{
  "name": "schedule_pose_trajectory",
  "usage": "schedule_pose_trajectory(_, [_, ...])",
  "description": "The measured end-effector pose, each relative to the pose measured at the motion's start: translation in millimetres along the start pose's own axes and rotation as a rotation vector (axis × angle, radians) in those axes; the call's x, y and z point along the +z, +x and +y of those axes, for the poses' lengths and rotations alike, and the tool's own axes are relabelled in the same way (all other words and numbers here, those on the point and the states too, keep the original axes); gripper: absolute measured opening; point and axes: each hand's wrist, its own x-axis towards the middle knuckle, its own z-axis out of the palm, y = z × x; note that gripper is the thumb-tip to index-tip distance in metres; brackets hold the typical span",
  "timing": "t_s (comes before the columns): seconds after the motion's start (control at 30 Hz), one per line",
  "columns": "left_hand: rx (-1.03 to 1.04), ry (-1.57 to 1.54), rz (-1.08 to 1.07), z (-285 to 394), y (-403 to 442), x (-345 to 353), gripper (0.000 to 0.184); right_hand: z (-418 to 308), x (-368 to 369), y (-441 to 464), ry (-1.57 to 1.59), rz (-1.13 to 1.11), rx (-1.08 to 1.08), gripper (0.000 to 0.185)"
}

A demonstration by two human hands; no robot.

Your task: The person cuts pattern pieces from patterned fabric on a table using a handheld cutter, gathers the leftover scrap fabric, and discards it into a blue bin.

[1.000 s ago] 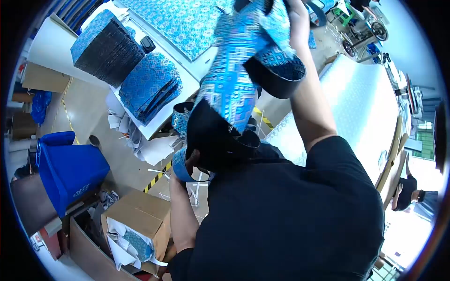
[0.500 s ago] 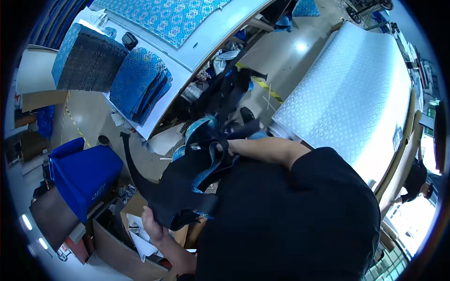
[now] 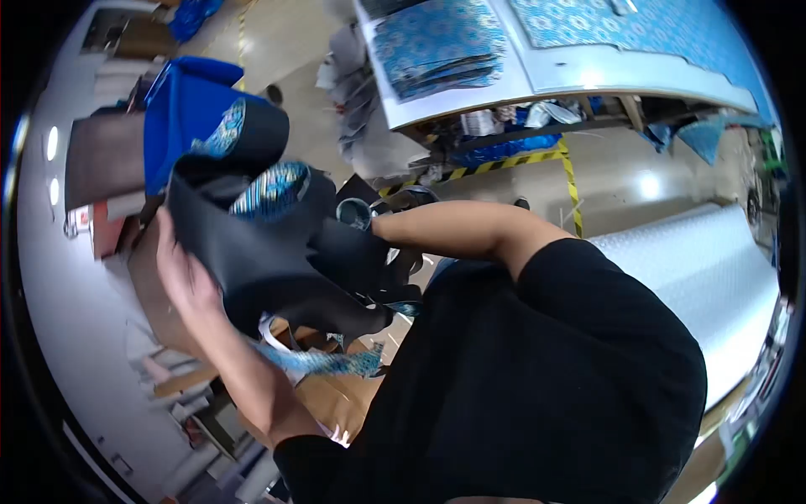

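Note:
A bulky bundle of fabric scraps (image 3: 264, 248) spreads between my hands, black on one side and blue-patterned on the other, with curled strips. My left hand (image 3: 186, 273) presses along its left side, fingers stretched up against the black face. My right hand (image 3: 379, 233) reaches into the right side of the bundle; its fingers are mostly hidden by the folds. Below hangs a loose blue-patterned strip (image 3: 323, 361), over a brown cardboard box (image 3: 332, 399).
A blue bin (image 3: 164, 139) stands behind the bundle at left. A white table (image 3: 537, 80) carries stacked blue-patterned pieces (image 3: 441, 46). Yellow-black tape (image 3: 520, 160) marks the floor beneath it. At right lies a large silvery-white roll (image 3: 697, 277).
My view has swung left, so the table now appears farther right. The bundle has risen and moved left toward the bin. My left hand has come up against its side.

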Motion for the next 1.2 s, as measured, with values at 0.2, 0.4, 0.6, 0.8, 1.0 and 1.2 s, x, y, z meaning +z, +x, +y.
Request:
schedule_pose_trajectory(0.2, [-0.192,0.118,0.131,-64.4,49.9,-121.7,0.044,-82.0,29.6,-12.5,-0.527,0.014,-0.632,0.038])
schedule_pose_trajectory(0.4, [-0.137,-0.042,0.231,-119.3,-50.5,-64.0,0.043,-85.0,40.3,41.0,0.704,-0.504,0.443,0.03])
schedule_pose_trajectory(0.6, [-0.158,-0.241,0.292,-170.6,-110.7,7.8,0.042,-77.0,60.6,44.2,0.886,-0.332,0.716,0.017])
schedule_pose_trajectory(0.8, [-0.182,-0.375,0.308,-192.8,-112.8,20.0,0.041,63.8,22.2,36.8,-0.254,-0.467,0.511,0.049])
schedule_pose_trajectory(1.0, [-0.177,-0.463,0.311,-185.9,-93.1,-35.5,0.041,-16.1,1.4,53.5,-0.57,-0.991,0.428,0.079])
schedule_pose_trajectory(1.2, [-0.166,-0.514,0.257,-162.9,-42.9,-137.9,0.04,-13.9,35.5,114.2,-0.526,-0.813,0.105,0.075])
